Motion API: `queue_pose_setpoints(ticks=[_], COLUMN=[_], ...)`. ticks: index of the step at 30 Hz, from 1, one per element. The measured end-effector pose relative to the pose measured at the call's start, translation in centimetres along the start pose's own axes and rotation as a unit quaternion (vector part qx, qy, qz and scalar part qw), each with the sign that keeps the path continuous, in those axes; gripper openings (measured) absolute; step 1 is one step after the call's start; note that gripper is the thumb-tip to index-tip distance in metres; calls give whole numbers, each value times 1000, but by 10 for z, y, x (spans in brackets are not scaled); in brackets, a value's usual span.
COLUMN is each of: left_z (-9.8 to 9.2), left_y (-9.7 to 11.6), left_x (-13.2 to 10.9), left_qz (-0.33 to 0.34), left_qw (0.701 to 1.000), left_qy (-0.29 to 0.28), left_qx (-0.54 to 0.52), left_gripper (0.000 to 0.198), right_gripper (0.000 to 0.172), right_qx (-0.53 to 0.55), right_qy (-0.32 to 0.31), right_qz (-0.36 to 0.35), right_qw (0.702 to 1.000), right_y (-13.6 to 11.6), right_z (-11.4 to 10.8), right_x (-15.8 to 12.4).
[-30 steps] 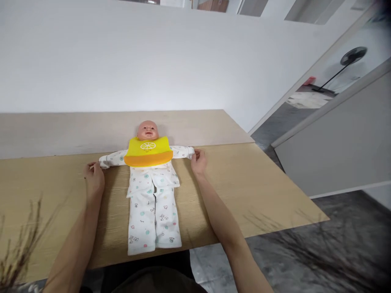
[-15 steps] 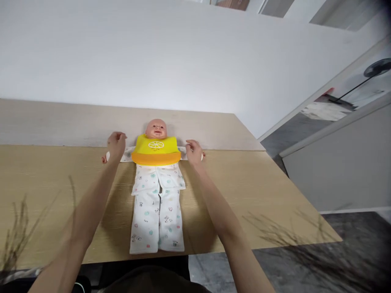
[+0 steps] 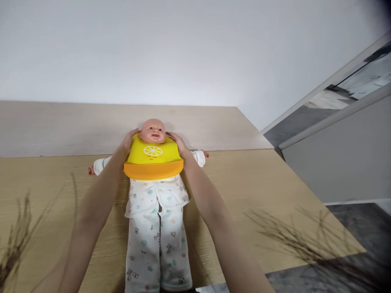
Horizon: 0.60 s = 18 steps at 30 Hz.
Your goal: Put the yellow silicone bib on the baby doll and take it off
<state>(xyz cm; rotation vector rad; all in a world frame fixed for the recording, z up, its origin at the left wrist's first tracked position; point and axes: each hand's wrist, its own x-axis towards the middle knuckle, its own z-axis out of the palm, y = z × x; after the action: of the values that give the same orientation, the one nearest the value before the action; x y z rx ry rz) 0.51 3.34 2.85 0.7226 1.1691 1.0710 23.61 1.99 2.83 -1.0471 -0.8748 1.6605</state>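
Observation:
A baby doll [image 3: 152, 128] lies face up on the table in white printed pyjamas [image 3: 159, 236], its arms spread out sideways. Over its chest is a yellow bib [image 3: 137, 152] with a white citrus-slice print and an orange pocket [image 3: 152, 170] along the bottom. My left hand [image 3: 130, 139] is at the bib's upper left edge, fingers stretched towards the doll's neck. On the other side, my right hand [image 3: 178, 143] lies along the upper right edge, its fingers also extended towards the neck. Both sets of fingertips are partly hidden beside the neck.
The wooden tabletop [image 3: 259, 203] meets a paler board [image 3: 61, 126] at the back, against a white wall [image 3: 137, 49]. A low grey partition [image 3: 342, 158] stands to the right. Dark blurred twig-like strands cross the lower corners of the view.
Both hands have moved inward from above the doll's outstretched arms to the sides of its neck and bib. My view has come closer to the doll.

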Motion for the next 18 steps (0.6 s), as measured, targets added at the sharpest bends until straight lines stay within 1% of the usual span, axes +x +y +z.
queue_pose_setpoints(ticks=[2, 5, 9, 13, 16, 18], left_z=[-2, -3, 1, 5, 3, 1], left_y=[-6, -15, -27, -41, -53, -62], left_x=[-3, -10, -28, -63, -93, -111], left_qz=[5, 15, 9, 43, 73, 86], left_qw=[999, 996, 996, 995, 993, 991], left_qy=[-10, -13, -23, -37, -42, -42], left_qx=[-51, -88, -90, -86, -89, -90], left_gripper=[46, 42, 41, 48, 52, 54], right_gripper=[34, 31, 28, 33, 36, 35], right_qx=[10, 37, 31, 13, 6, 0], right_qy=[-6, -15, 16, 26, 27, 30], right_qz=[-5, -15, -49, -75, -86, -83], right_qw=[1000, 999, 998, 997, 996, 996], right_y=[0, -2, -8, -7, 1, 9], right_z=[2, 6, 8, 6, 7, 9], right_x=[-11, -27, -59, -109, -145, -163])
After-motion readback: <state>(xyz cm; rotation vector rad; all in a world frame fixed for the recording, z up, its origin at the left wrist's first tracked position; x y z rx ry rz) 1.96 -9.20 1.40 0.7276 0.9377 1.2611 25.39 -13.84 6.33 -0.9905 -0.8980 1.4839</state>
